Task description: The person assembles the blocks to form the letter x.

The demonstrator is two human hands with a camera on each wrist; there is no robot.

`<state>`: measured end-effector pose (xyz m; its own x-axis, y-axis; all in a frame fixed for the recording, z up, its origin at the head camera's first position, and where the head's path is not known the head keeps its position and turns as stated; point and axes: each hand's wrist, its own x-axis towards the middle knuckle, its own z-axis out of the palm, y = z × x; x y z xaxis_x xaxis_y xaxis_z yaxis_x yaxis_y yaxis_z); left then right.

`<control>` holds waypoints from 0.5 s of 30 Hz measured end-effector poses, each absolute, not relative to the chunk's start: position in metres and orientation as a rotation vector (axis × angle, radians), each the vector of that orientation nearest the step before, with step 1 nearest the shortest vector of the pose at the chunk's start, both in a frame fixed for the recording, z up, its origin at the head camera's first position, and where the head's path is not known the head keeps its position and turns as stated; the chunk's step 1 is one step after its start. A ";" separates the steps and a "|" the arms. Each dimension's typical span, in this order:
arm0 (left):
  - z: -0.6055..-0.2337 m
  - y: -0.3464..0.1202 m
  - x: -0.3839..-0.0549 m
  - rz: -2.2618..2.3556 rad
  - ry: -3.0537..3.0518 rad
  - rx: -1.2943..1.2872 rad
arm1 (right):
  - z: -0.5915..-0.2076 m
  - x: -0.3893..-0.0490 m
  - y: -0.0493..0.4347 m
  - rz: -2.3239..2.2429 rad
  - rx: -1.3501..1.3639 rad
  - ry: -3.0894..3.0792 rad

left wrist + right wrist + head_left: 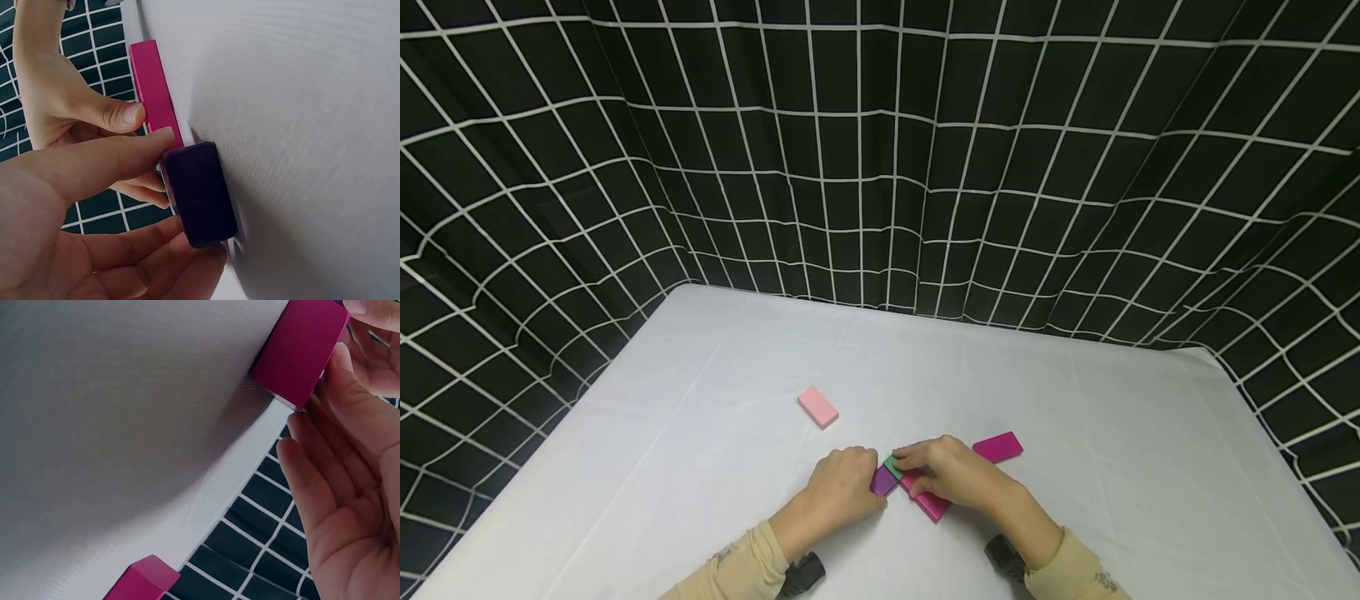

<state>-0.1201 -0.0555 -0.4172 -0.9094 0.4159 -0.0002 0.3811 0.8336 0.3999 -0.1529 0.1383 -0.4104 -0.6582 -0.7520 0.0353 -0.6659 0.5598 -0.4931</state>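
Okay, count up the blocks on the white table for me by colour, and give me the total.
Magenta blocks: 2
Purple block: 1
Green block: 1
Light pink block: 1
Total: 5

A white table [715,400] carries a pink block [817,407] and two magenta blocks [932,505].

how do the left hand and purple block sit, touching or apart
Touching. In the left wrist view, the left hand pinches the purple block, thumb at one end and fingers at the other.
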 end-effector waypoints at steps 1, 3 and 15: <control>-0.417 -0.056 -0.120 0.623 2.912 0.630 | -0.410 -0.153 0.138 -0.703 -1.209 2.614; -0.415 -0.057 -0.120 0.654 2.884 0.613 | -0.409 -0.152 0.138 -0.683 -1.229 2.620; -0.407 -0.075 -0.136 0.736 2.794 0.900 | -0.405 -0.149 0.148 -0.660 -1.286 2.687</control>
<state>-0.1359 -0.0753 -0.4068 -0.8172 0.5751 0.0381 0.5193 0.7059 0.4816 -0.1488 0.1485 -0.4045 -0.6411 -0.7606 0.1026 -0.7214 0.5517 -0.4185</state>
